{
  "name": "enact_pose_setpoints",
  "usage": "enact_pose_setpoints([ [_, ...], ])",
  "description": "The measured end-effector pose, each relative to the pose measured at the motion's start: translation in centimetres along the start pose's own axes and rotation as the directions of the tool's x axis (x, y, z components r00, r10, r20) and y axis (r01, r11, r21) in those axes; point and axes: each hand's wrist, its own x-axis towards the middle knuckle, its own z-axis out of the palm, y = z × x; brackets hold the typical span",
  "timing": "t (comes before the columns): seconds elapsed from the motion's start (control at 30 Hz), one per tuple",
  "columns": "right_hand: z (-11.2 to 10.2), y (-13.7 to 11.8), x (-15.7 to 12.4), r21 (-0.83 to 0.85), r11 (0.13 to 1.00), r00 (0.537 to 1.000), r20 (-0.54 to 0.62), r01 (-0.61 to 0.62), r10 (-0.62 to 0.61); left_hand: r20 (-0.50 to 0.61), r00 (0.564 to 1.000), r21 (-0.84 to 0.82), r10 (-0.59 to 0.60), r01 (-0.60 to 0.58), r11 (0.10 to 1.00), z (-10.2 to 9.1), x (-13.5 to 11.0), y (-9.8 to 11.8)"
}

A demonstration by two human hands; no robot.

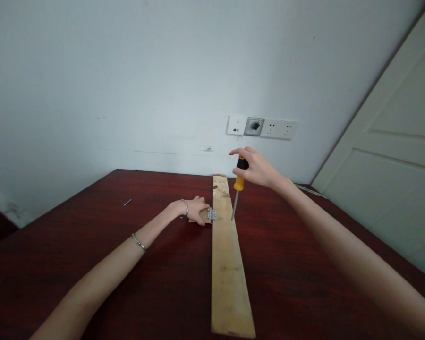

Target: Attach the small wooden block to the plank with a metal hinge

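A long pale wooden plank (228, 264) lies lengthwise on the dark red table (134, 264). My right hand (257, 166) is closed around the black and yellow handle of a screwdriver (238, 186), held upright with its tip down at the plank's right edge. My left hand (194, 209) rests on a small wooden piece (206, 216) pressed against the plank's left side. A small metal hinge (211, 214) sits where that piece meets the plank. The left fingers are curled over the small piece.
A small dark screw or pin (127, 202) lies on the table at the far left. A row of wall sockets (262, 127) is on the white wall behind. A white door (393, 156) stands at the right.
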Motion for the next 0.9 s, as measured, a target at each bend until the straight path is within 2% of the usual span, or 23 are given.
enact_pose_setpoints([
  [0.07,0.6,1.9,-0.2,-0.018,0.996,0.996,0.029,-0.089,0.089,0.001,1.000,0.000,-0.003,0.003,1.000,-0.1,-0.1,0.1],
  [0.13,1.7,3.8,-0.7,-0.031,0.981,0.973,0.125,-0.193,0.196,0.007,1.000,-0.004,-0.012,0.012,1.000,-0.3,-0.2,0.3],
  [0.23,4.1,6.1,-2.1,-0.018,0.924,0.859,0.362,-0.381,0.362,0.011,1.000,-0.010,-0.015,0.015,1.000,-0.4,-0.3,0.4],
  [0.37,7.4,7.5,-4.2,-0.001,0.893,0.786,0.475,-0.450,0.396,-0.009,1.000,-0.022,-0.002,0.002,1.000,-0.2,-0.3,0.2],
  [0.53,10.4,7.5,-5.4,0.017,0.851,0.687,0.599,-0.525,0.411,-0.009,1.000,-0.024,0.002,-0.002,1.000,0.0,-0.3,0.0],
  [0.7,12.2,7.3,-5.4,0.037,0.827,0.647,0.643,-0.562,0.411,-0.009,1.000,-0.021,0.010,-0.010,1.000,0.0,-0.2,-0.1],
  [0.9,12.9,7.2,-5.8,0.055,0.810,0.652,0.626,-0.584,0.427,-0.021,1.000,-0.025,0.018,-0.019,1.000,0.2,0.1,-0.4],
])
